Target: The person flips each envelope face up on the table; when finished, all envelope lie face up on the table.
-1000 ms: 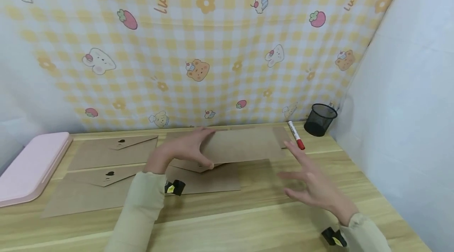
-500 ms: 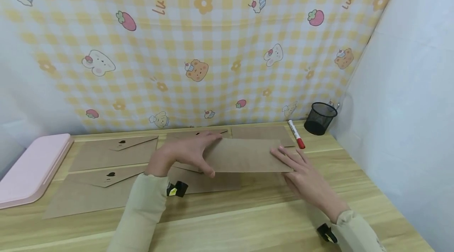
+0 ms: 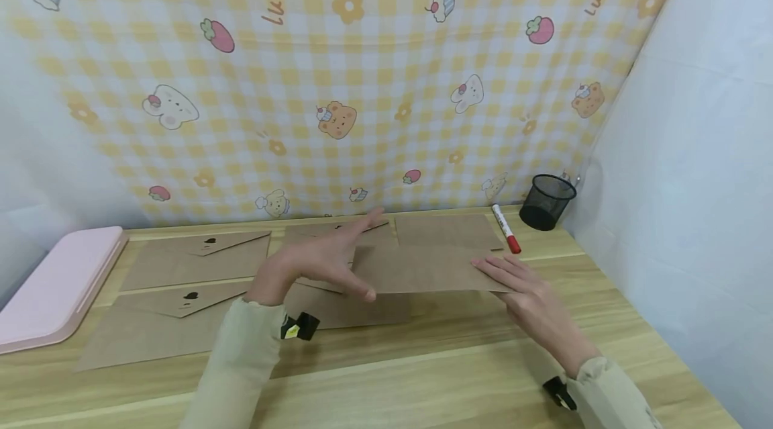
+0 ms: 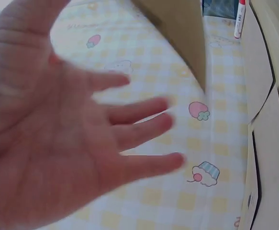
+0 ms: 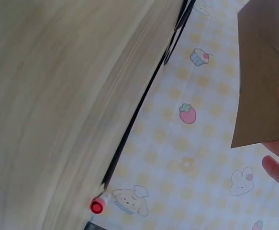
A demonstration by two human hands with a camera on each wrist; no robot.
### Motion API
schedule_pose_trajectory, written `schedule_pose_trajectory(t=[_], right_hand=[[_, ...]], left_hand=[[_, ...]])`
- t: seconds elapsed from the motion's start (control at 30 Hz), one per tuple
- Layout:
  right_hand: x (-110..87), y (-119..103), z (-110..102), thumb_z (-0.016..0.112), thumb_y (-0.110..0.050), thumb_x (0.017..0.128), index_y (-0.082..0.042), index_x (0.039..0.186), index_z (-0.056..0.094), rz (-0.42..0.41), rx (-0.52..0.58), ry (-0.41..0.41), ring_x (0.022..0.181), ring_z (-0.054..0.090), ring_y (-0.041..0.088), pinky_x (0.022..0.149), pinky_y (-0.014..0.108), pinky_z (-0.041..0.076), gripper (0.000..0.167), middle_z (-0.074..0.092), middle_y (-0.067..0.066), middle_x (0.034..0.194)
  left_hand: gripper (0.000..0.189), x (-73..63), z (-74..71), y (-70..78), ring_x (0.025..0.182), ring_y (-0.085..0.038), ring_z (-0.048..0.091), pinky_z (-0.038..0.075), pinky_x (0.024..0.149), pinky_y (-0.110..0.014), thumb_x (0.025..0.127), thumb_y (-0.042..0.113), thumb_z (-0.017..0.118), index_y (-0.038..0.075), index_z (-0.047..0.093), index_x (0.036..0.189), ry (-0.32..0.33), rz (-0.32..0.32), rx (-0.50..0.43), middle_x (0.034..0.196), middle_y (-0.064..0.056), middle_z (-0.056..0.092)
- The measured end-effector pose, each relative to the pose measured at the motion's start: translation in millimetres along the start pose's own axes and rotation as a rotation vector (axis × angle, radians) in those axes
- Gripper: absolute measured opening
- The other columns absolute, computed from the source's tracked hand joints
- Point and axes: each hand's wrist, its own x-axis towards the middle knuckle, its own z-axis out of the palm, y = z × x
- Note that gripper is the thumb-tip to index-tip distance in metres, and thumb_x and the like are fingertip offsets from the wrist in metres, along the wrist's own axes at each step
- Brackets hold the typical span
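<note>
A brown kraft paper envelope (image 3: pixel 423 268) is held raised above the table by my right hand (image 3: pixel 534 301), which pinches its right end between thumb and fingers. In the right wrist view, part of a printed mark and a flap line show on the envelope (image 5: pixel 259 81). My left hand (image 3: pixel 323 260) is spread at the envelope's left end; in the left wrist view its straight fingers (image 4: pixel 144 129) stand apart from the paper and hold nothing. Under the raised envelope, another envelope (image 3: pixel 374 313) lies partly hidden on the table. One more (image 3: pixel 447 231) lies flat behind it.
Two envelopes, a far one (image 3: pixel 181 268) and a nearer one (image 3: pixel 157 335), lie at left, beside a pink flat case (image 3: pixel 66 274). Another envelope (image 3: pixel 302 231) is behind my left hand. A red-capped marker (image 3: pixel 506 227) and black mesh pen cup (image 3: pixel 546 204) stand back right, before a patterned curtain (image 3: pixel 386 80).
My right hand has come in from the right and taken the envelope's right end. The envelope has come lower and nearer, and my left fingers have spread and let go of it.
</note>
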Motion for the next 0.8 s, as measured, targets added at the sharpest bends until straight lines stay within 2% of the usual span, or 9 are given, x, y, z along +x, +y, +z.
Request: schedule_pose_trajectory(t=[0.1,0.17,0.23,0.33,0.47,0.57,0.63,0.7,0.8], right_hand=[[0.2,1,0,0.027,-0.007,0.100,0.004,0.060,0.064,0.005,-0.013,0.022,0.102,0.059,0.037,0.100,0.038,0.036,0.056,0.060,0.017,0.119],[0.2,3,1,0.028,-0.009,0.101,0.008,0.071,0.069,0.009,-0.011,0.039,0.101,0.059,0.036,0.102,0.036,0.034,0.054,0.061,0.017,0.118],[0.0,5,1,0.028,-0.010,0.102,0.010,0.082,0.070,0.015,-0.012,0.055,0.100,0.060,0.036,0.102,0.035,0.034,0.051,0.061,0.016,0.117],[-0.7,7,0,0.028,-0.010,0.102,0.011,0.087,0.070,0.029,-0.001,0.071,0.098,0.060,0.034,0.100,0.034,0.036,0.049,0.062,0.014,0.116],[-2.4,5,-4,0.028,-0.007,0.100,0.007,0.085,0.072,0.039,0.041,0.053,0.097,0.061,0.030,0.099,0.031,0.036,0.048,0.062,0.011,0.117],[-2.9,4,-6,0.028,-0.007,0.099,0.003,0.091,0.073,0.040,0.094,0.032,0.097,0.061,0.027,0.101,0.028,0.033,0.046,0.063,0.009,0.117],[-2.9,5,-7,0.028,-0.010,0.100,0.000,0.099,0.072,0.058,0.128,0.022,0.097,0.061,0.026,0.099,0.027,0.035,0.045,0.063,0.008,0.117],[-2.5,8,-9,0.030,-0.013,0.101,-0.003,0.105,0.070,0.101,0.159,0.025,0.093,0.062,0.024,0.089,0.022,0.042,0.042,0.064,0.008,0.114],[-3.0,12,-12,0.034,-0.017,0.100,-0.006,0.109,0.069,0.190,0.208,0.028,0.066,0.056,0.010,0.064,0.013,0.042,0.038,0.065,0.010,0.109]], left_hand=[[0.090,-12.0,-1.8,-4.3,0.137,-0.031,0.013,0.022,0.104,-0.054,0.079,0.059,0.063,0.012,0.023,0.144,0.217,0.045,-0.014,0.154,-0.005,0.000],[0.059,-23.3,-1.3,-11.1,0.135,-0.031,0.020,0.024,0.101,-0.058,0.088,0.055,0.052,0.012,0.041,0.128,0.379,0.105,-0.001,0.153,-0.002,0.005],[0.034,-34.4,1.8,-20.7,0.133,-0.030,0.024,0.026,0.099,-0.059,0.094,0.047,0.048,0.017,0.051,0.107,0.488,0.197,0.089,0.152,-0.001,0.013],[0.015,-43.0,11.3,-33.5,0.133,-0.030,0.027,0.027,0.099,-0.058,0.092,0.037,0.057,0.022,0.057,0.088,0.526,0.359,0.289,0.149,-0.004,0.025],[0.021,-36.0,29.3,-39.9,0.132,-0.033,0.030,0.027,0.103,-0.051,0.087,0.035,0.064,0.016,0.057,0.080,0.478,0.528,0.451,0.144,-0.011,0.036],[0.019,-26.1,39.4,-38.6,0.127,-0.031,0.038,0.030,0.103,-0.045,0.087,0.029,0.066,0.011,0.060,0.086,0.492,0.576,0.465,0.133,-0.009,0.049],[0.014,-20.2,42.5,-36.0,0.117,-0.025,0.048,0.037,0.098,-0.040,0.087,0.023,0.066,0.010,0.063,0.091,0.537,0.602,0.477,0.121,-0.005,0.058],[0.015,-14.2,44.2,-32.6,0.096,-0.019,0.057,0.045,0.084,-0.032,0.085,0.015,0.068,0.009,0.068,0.099,0.591,0.628,0.492,0.106,-0.001,0.063],[0.018,-5.9,46.4,-26.2,0.074,-0.012,0.054,0.044,0.063,-0.022,0.080,0.000,0.069,0.007,0.070,0.097,0.657,0.655,0.502,0.094,0.000,0.065]])
